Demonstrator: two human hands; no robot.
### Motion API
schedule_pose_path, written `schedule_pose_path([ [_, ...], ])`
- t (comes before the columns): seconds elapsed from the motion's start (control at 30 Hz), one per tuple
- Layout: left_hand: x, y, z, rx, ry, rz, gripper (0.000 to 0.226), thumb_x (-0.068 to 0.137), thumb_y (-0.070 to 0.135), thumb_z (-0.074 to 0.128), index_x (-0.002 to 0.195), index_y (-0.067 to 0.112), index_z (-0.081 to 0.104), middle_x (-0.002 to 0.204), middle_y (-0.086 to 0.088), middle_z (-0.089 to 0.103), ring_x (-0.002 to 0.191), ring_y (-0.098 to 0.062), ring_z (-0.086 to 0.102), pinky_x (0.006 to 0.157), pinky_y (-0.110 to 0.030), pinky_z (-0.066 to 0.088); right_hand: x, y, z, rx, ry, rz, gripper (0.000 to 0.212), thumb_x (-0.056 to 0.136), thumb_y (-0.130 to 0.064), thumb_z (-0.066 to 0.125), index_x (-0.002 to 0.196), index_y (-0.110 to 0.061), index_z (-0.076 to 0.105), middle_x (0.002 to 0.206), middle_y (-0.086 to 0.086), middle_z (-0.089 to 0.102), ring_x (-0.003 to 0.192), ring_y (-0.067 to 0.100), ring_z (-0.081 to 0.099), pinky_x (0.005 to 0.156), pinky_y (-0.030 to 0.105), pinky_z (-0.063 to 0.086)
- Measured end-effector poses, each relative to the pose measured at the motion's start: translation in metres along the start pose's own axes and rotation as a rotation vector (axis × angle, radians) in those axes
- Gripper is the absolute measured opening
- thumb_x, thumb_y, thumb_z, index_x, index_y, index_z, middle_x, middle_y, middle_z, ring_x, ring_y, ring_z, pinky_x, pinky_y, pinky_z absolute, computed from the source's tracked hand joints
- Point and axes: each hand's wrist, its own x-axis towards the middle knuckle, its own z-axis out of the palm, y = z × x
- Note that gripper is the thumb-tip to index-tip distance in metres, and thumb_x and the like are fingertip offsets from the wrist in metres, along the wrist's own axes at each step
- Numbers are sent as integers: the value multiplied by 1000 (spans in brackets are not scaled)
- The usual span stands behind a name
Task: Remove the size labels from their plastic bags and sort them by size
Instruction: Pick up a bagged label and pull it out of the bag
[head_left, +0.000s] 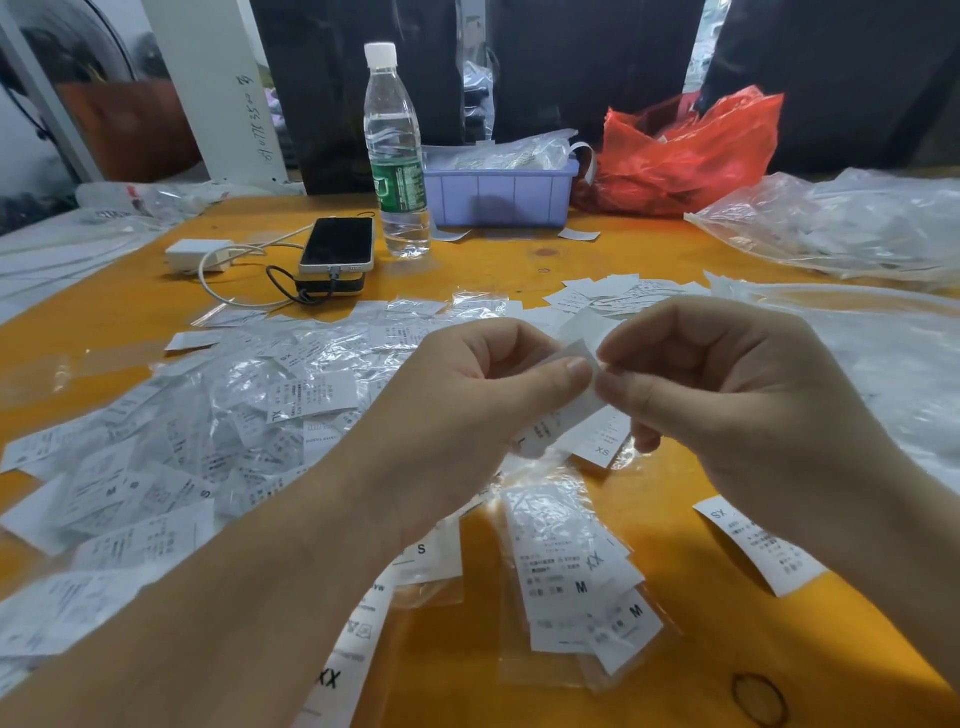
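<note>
My left hand and my right hand meet above the middle of the orange table. Both pinch the top of one white size label in its clear bag, which hangs down between them. A big heap of bagged labels covers the table on the left. Small groups lie in front: M labels, an S label, an XS label at the right, an XX label near the bottom edge. More loose labels lie beyond my hands.
A water bottle, a phone on a power bank and a white charger stand at the back left. A purple bin, a red plastic bag and clear bags fill the back and right.
</note>
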Motion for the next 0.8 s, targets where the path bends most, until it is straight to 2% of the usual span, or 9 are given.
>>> schedule_pose_path([
  [0.17, 1, -2, -3, 93, -18, -7, 10, 83, 31, 70, 80, 22, 72, 76, 3, 71, 66, -9, 64, 58, -19, 52, 3, 1, -7, -92, 43, 43, 12, 83, -8, 74, 84, -20, 71, 75, 0, 72, 59, 20, 65, 57, 33, 55],
  [0.27, 5, -5, -13, 438, 83, 20, 4, 86, 32, 70, 83, 31, 68, 80, 12, 70, 68, -3, 65, 50, -12, 46, 3, 2, -8, -226, 76, 113, 9, 79, -26, 73, 87, -30, 71, 84, -11, 72, 71, 10, 69, 69, 35, 55],
  [0.33, 8, -7, -23, 700, 206, 9, 5, 89, 34, 66, 85, 35, 64, 86, 13, 66, 68, -8, 63, 48, -21, 46, 3, 2, -10, -360, 80, 156, 12, 77, -32, 71, 89, -36, 69, 90, -15, 70, 80, 1, 66, 74, 30, 50],
  [0.4, 10, -8, -33, 871, 344, -20, 4, 88, 32, 64, 91, 34, 62, 90, 9, 64, 75, -10, 59, 57, -27, 48, 3, 2, -9, -518, 27, 208, 15, 82, -28, 70, 93, -38, 66, 105, -16, 63, 90, 1, 61, 76, 27, 46],
  [0.47, 11, -10, -38, 1024, 432, -61, 26, 84, 32, 68, 108, 31, 61, 102, 6, 62, 91, -17, 58, 73, -36, 53, 3, 3, -6, -672, -63, 253, 19, 86, -27, 68, 102, -36, 64, 121, -13, 56, 105, 4, 51, 79, 26, 40],
  [0.53, 11, -12, -37, 1152, 440, -73, 48, 81, 36, 71, 125, 29, 54, 120, 3, 56, 110, -23, 49, 87, -40, 46, 3, 5, -2, -793, -153, 290, 30, 86, -38, 66, 115, -33, 60, 130, -13, 50, 116, 7, 41, 86, 25, 33],
  [0.6, 9, -12, -31, 1178, 424, -21, 53, 81, 40, 71, 128, 29, 51, 127, 2, 49, 118, -23, 41, 92, -39, 38, 1, 6, 1, -892, -238, 339, 47, 83, -53, 62, 121, -26, 58, 133, -11, 45, 127, 12, 33, 89, 24, 27],
  [0.67, 6, -12, -25, 1142, 390, 61, 44, 83, 41, 67, 123, 30, 53, 125, 5, 49, 119, -20, 39, 92, -35, 33, 0, 7, 2, -960, -301, 357, 52, 81, -60, 57, 114, -19, 60, 126, -5, 46, 127, 18, 32, 88, 27, 27],
  [0.8, 1, -12, -9, 1063, 286, 150, 27, 86, 43, 64, 110, 32, 59, 121, 11, 52, 119, -14, 40, 92, -28, 29, -1, 8, 2, -980, -290, 308, 50, 89, -52, 56, 106, -7, 66, 125, 3, 52, 122, 22, 37, 87, 26, 27],
])
